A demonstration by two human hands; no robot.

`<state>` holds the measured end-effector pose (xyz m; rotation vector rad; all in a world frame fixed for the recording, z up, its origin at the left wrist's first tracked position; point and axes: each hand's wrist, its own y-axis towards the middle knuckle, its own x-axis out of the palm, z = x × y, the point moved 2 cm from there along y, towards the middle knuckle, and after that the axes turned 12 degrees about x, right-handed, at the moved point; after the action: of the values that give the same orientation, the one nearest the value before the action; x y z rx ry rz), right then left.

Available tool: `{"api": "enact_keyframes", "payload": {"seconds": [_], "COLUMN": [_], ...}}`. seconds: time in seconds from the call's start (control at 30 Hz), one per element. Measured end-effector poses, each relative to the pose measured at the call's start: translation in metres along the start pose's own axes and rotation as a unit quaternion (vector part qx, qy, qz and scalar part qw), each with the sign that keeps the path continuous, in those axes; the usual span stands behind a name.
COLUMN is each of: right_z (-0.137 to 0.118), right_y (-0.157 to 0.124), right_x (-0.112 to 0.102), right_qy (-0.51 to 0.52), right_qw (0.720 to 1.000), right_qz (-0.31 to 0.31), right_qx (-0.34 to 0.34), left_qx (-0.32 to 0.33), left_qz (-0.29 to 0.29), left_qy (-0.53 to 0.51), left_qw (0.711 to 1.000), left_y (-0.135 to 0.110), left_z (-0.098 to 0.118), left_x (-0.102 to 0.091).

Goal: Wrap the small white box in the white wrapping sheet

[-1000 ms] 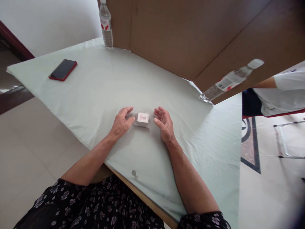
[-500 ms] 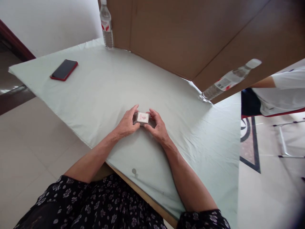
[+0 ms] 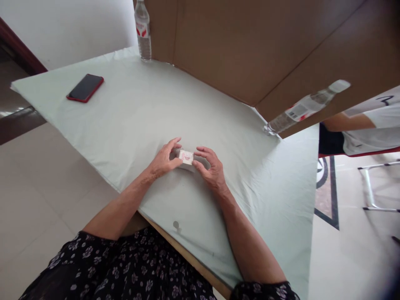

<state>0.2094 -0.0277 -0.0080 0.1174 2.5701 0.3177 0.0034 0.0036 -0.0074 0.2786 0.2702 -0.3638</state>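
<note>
A small white packet (image 3: 186, 157) with red print on its face is between my two hands, just above the pale green cloth. My left hand (image 3: 162, 160) curves around its left end, the thumb along the near edge and the fingers behind. At the other end my right hand (image 3: 213, 168) grips it between the thumb and fingertips. Both palms stay off the packet. Below it a greyish strip shows, which may be its side or a shadow; I cannot tell.
The cloth-covered table (image 3: 125, 121) carries a red-cased phone (image 3: 85, 88) at the left. A water bottle (image 3: 143, 33) stands at the back, another bottle (image 3: 308, 107) at the right, both by a large brown cardboard panel (image 3: 225, 41). A person in a white shirt (image 3: 371, 129) sits beyond the panel.
The packet's printed face has tilted and shifted slightly down. My right hand's fingers have straightened a little and hold it more by its end. The view has shifted slightly.
</note>
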Motion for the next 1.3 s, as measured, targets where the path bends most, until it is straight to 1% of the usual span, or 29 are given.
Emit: {"api": "enact_keyframes", "payload": {"seconds": [0.07,0.17,0.27,0.37,0.47,0.57,0.67,0.77,0.83,0.9,1.0,1.07,1.13,1.2,1.27,1.3], "right_z": [-0.001,-0.006,-0.014,-0.021,-0.025,-0.026,-0.031,-0.034,-0.033,-0.028,-0.017,-0.010,-0.003,0.001,0.001,0.000], "right_y": [0.001,0.005,0.013,0.019,0.023,0.028,0.036,0.048,0.059,0.072,0.095,0.111,0.126,0.134,0.132,0.126], "right_x": [0.001,0.001,0.001,0.004,0.008,0.009,0.006,0.000,-0.004,-0.008,-0.011,-0.010,-0.009,-0.008,-0.011,-0.013], "right_qy": [-0.024,-0.086,-0.155,-0.190,-0.177,-0.135,-0.103,-0.092,-0.096,-0.103,-0.108,-0.111,-0.109,-0.099,-0.078,-0.063], "right_qw": [0.999,0.995,0.984,0.975,0.977,0.986,0.992,0.993,0.992,0.992,0.992,0.991,0.992,0.993,0.993,0.993], "right_qz": [0.003,0.003,-0.005,-0.010,-0.006,0.011,0.015,0.032,0.042,0.048,0.050,0.051,0.056,0.064,0.085,0.100], "right_qx": [-0.022,-0.054,-0.085,-0.113,-0.117,-0.095,-0.074,-0.066,-0.062,-0.057,-0.048,-0.045,-0.040,-0.029,-0.009,0.006], "left_qx": [-0.007,0.005,0.023,0.028,0.024,0.027,0.030,0.030,0.037,0.045,0.054,0.051,0.025,-0.017,-0.051,-0.061], "left_qz": [0.011,0.010,0.004,0.003,0.002,-0.004,-0.016,-0.029,-0.039,-0.043,-0.027,-0.010,-0.003,-0.005,0.003,0.011], "left_qy": [0.028,0.070,0.089,0.100,0.104,0.097,0.084,0.075,0.050,-0.002,-0.099,-0.145,-0.165,-0.169,-0.179,-0.191], "left_qw": [1.000,0.997,0.996,0.995,0.994,0.995,0.996,0.996,0.997,0.998,0.993,0.988,0.986,0.985,0.983,0.980], "left_y": [0.000,-0.001,-0.001,-0.001,-0.001,-0.001,-0.001,-0.001,-0.002,-0.002,-0.002,-0.001,0.000,0.001,0.002,0.002], "left_z": [0.001,0.002,0.003,0.004,0.006,0.008,0.008,0.009,0.009,0.010,0.010,0.011,0.011,0.011,0.011,0.011], "left_x": [0.002,0.006,0.008,0.008,0.008,0.009,0.010,0.011,0.011,0.012,0.013,0.012,0.012,0.011,0.010,0.010]}}
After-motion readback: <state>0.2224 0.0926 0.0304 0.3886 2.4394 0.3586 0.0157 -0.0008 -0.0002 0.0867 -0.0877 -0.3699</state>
